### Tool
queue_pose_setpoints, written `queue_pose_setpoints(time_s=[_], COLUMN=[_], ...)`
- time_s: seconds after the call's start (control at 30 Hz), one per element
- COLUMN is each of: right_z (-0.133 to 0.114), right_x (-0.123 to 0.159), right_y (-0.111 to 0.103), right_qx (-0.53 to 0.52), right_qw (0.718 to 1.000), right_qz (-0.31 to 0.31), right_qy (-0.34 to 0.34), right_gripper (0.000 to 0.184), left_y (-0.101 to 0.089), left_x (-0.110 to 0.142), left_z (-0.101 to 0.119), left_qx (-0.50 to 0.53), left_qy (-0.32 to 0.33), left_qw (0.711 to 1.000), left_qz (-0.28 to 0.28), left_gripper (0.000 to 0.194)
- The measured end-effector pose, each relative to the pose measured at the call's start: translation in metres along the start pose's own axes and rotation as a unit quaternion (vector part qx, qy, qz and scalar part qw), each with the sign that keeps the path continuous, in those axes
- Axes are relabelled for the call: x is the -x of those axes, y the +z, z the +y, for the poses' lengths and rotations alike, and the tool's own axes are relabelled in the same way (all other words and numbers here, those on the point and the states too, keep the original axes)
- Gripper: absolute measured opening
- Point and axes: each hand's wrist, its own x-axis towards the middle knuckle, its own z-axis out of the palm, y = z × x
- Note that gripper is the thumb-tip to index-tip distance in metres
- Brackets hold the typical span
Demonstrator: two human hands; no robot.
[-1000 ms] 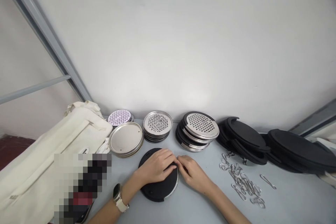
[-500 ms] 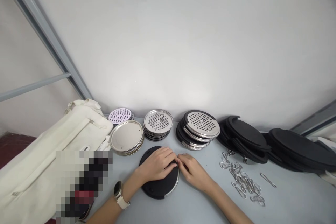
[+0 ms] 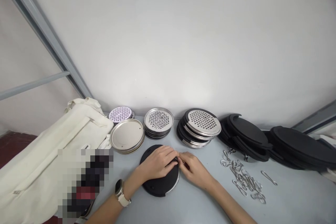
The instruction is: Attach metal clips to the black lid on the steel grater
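I observe a black disc (image 3: 160, 186) at lower centre of the frame, lying on the grey desk (image 3: 183, 211), with bright metal showing along its lower-right edge. The left hand (image 3: 159, 162) rests over the top of it, fingers bent toward the right rim; I cannot tell how firmly they grip. The right hand (image 3: 194, 168) meets it at that rim, thumb and forefinger drawn close together; I cannot tell whether anything is held between them. The left hand covers much of the disc's upper right from my view.

Obstructions noted: a cream bag (image 3: 47, 154) fills the lower left, with a pixelated dark object (image 3: 90, 175) against it near the left forearm. Beyond the disc, mid-frame, a row of stacks limits space before the wall (image 3: 183, 42): plain metal plates (image 3: 127, 134), perforated metal plates (image 3: 159, 120), and mixed black and metal discs (image 3: 204, 122). Black lids (image 3: 250, 129) are piled at right. Wire clips (image 3: 245, 178) lie heaped at lower right, beside the right forearm but apart from it.
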Motion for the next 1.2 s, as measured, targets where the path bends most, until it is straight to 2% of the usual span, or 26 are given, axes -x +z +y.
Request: queue_pose_setpoints(time_s=[0.67, 0.93, 1.2], right_z=[0.0019, -0.0004, 0.0008], right_x=[0.0017, 0.0013, 0.0013], right_y=[0.0038, 0.0006, 0.0014], right_qx=[0.014, -0.003, -0.008], right_qw=[1.000, 1.000, 1.000], right_qz=[0.025, -0.004, -0.007], right_qy=[-0.006, -0.007, -0.004], right_gripper=[0.030, 0.028, 0.028], left_y=[-0.0011, -0.0022, -0.0033], left_x=[-0.0011, -0.0023, -0.0031], left_z=[0.0013, 0.0023, 0.0029], left_qx=[-0.025, -0.010, -0.015], left_qy=[0.005, 0.010, 0.002], left_qw=[1.000, 1.000, 1.000], left_qz=[0.006, 0.007, 0.003], left_gripper=[0.013, 0.013, 0.013])
